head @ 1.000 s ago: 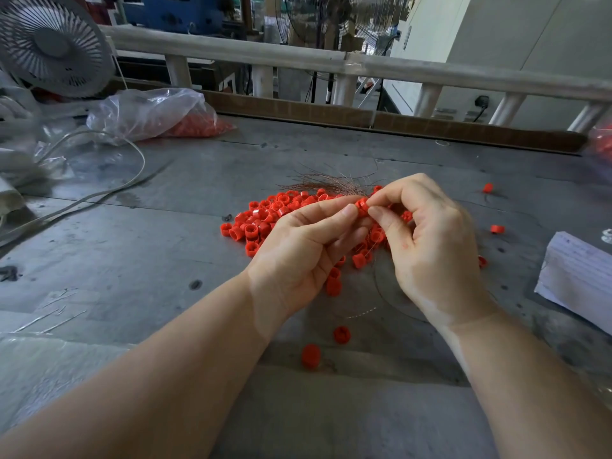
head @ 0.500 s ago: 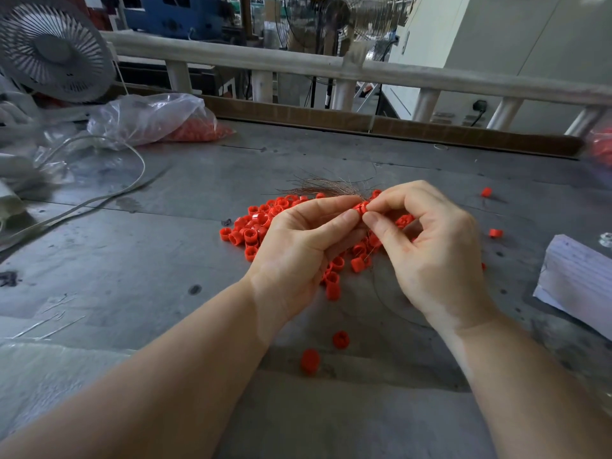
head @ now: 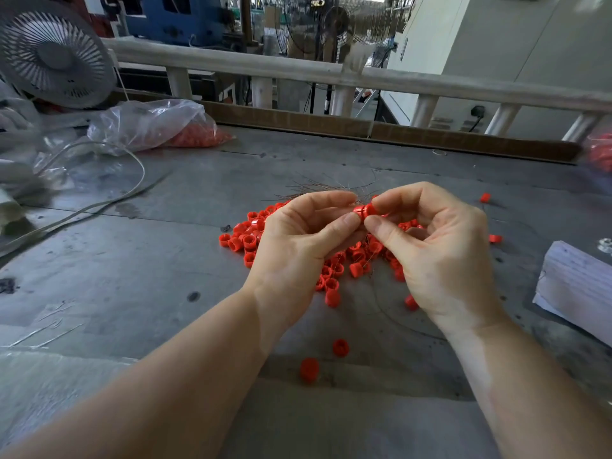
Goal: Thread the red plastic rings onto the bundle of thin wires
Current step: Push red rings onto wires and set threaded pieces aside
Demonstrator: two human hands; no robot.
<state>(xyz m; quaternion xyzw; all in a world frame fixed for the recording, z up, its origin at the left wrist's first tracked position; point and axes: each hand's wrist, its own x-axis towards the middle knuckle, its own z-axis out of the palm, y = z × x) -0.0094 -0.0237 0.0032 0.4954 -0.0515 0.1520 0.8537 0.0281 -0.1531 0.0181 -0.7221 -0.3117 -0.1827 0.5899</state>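
Both hands were raised just above the middle of the grey worktable, fingertips meeting over a heap of red plastic rings. The left hand pinched a short stack of rings between thumb and forefinger, its other fingers curled underneath. The right hand pinched the same stack from the other side, thumb below and forefinger above. The bundle of thin wires lay on the table just beyond the hands, its strands fanning out toward the far edge; whether a strand ran through the held rings was too fine to tell. A few loose rings sat apart from the heap toward the near edge. A clear plastic bag of more red pieces lay near the far left corner beside a fan, and a stack of white paper rested at the right edge.
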